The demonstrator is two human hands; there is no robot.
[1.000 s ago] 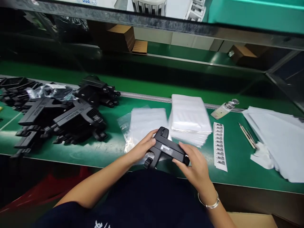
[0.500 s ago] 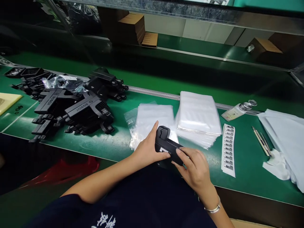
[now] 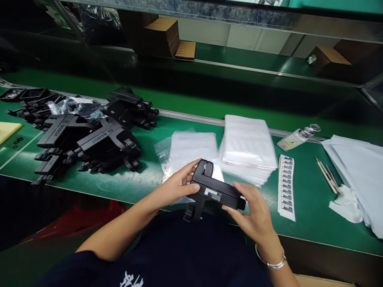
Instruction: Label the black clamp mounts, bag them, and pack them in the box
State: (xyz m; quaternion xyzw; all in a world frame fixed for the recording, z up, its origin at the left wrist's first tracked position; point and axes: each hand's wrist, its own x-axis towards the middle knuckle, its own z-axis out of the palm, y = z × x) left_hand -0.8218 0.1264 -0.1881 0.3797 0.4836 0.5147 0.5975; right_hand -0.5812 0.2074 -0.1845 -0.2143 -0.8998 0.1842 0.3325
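Note:
A black plastic part [image 3: 211,191] with a small white label on its top face is held over the near edge of the green bench. My left hand [image 3: 176,185] grips its left end, fingers curled round it. My right hand [image 3: 254,213] holds its right end with fingers closed on it. A short leg of the part hangs down near my lap. Just behind the part lie two stacks of clear plastic bags [image 3: 248,143].
A pile of black plastic parts [image 3: 92,139] lies on the bench at left. A strip of barcode labels [image 3: 286,187], a small bottle [image 3: 296,137], tweezers [image 3: 326,175] and white sheets [image 3: 359,171] lie at right. Cardboard boxes [image 3: 163,34] stand on the far shelf.
The black part has been turned in both hands, so its labelled face now points up and its leg hangs down. The view has shifted slightly.

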